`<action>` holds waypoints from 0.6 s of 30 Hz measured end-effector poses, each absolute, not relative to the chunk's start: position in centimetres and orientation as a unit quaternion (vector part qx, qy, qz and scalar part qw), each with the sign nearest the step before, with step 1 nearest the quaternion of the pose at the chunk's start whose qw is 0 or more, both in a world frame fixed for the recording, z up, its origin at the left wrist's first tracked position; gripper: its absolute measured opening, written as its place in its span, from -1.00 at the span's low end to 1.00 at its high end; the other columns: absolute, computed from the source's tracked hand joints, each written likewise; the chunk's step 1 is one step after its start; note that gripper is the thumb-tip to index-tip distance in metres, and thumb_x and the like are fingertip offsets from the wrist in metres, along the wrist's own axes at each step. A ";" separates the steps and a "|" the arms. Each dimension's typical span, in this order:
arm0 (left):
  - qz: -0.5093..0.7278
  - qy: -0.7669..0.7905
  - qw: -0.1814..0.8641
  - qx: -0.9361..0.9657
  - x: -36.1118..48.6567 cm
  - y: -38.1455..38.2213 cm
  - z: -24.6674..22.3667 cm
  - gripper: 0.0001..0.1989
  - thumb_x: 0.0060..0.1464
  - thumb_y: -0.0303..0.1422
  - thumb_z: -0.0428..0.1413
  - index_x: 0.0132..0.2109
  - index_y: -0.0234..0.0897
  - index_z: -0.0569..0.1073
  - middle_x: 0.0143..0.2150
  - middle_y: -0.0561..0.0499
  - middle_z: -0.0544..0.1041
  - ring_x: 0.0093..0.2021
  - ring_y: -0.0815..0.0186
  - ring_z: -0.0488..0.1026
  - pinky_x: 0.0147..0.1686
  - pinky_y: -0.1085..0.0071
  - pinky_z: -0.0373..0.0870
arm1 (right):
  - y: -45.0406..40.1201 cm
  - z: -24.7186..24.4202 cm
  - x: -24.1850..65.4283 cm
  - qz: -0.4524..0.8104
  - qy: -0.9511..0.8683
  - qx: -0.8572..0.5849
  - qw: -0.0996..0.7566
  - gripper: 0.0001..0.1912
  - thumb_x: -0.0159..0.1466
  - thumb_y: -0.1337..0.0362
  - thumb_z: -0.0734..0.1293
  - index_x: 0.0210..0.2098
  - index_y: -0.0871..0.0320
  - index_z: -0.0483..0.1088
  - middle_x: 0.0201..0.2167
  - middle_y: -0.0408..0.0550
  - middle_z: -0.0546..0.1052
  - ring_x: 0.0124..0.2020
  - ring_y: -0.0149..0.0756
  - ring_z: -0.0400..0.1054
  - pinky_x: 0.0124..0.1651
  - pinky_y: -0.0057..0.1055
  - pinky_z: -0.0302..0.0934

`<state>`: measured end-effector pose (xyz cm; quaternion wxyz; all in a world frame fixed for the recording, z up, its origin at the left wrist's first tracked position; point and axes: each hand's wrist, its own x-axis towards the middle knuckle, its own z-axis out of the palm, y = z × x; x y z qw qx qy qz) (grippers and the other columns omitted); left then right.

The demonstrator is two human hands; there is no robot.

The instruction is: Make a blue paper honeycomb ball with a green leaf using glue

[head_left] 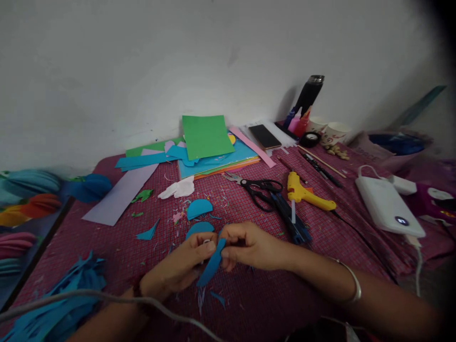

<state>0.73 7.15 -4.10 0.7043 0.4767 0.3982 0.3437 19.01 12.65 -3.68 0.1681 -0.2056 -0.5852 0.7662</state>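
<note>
Between my two hands a narrow strip of blue paper [211, 270] is held up above the table, slanting down to the left. My left hand [190, 259] pinches it from the left, its thumb on top; a small white bit shows beside that thumb. From the right, my right hand [245, 244] grips the strip's upper part between thumb and fingers. Just beyond my fingers lie a blue half-round paper piece [199, 208] and a second blue half-round piece [200, 229], partly hidden by my left hand. Thin paper scraps are scattered around them.
Black-handled scissors [258, 185] and a yellow glue gun [302, 192] lie to the right. Coloured paper sheets [208, 137] are stacked by the wall. A white power bank [390, 204] sits at far right. A grey cable [107, 295] crosses the foreground near cut blue strips [67, 299].
</note>
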 end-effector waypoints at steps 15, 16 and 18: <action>0.349 0.337 0.773 0.408 0.5 7.2 -4.3 -0.52 -0.12 0.08 0.26 -0.34 -0.30 0.49 -0.46 0.02 0.42 -0.43 0.36 0.31 -0.38 0.44 0.21 | 12.6 -3.9 19.0 0.776 -0.573 -0.201 0.169 -0.88 0.23 0.28 0.35 -0.36 0.18 0.32 -0.49 -0.22 0.46 -0.50 -0.52 0.38 -0.36 -0.50 0.31; 0.352 0.336 0.771 0.411 0.5 7.1 -4.4 -0.51 -0.12 0.09 0.25 -0.33 -0.29 0.49 -0.46 0.02 0.43 -0.41 0.35 0.32 -0.37 0.44 0.21 | 12.6 -4.0 19.0 0.776 -0.573 -0.200 0.172 -0.89 0.23 0.30 0.35 -0.36 0.18 0.32 -0.49 -0.22 0.47 -0.50 -0.52 0.38 -0.36 -0.50 0.31; 0.353 0.335 0.770 0.413 0.4 7.0 -4.4 -0.48 -0.13 0.12 0.23 -0.30 -0.29 0.50 -0.45 0.01 0.43 -0.38 0.32 0.34 -0.38 0.45 0.21 | 12.5 -4.1 19.0 0.778 -0.570 -0.197 0.177 -0.90 0.22 0.32 0.34 -0.36 0.19 0.32 -0.49 -0.21 0.47 -0.51 -0.52 0.38 -0.37 -0.50 0.31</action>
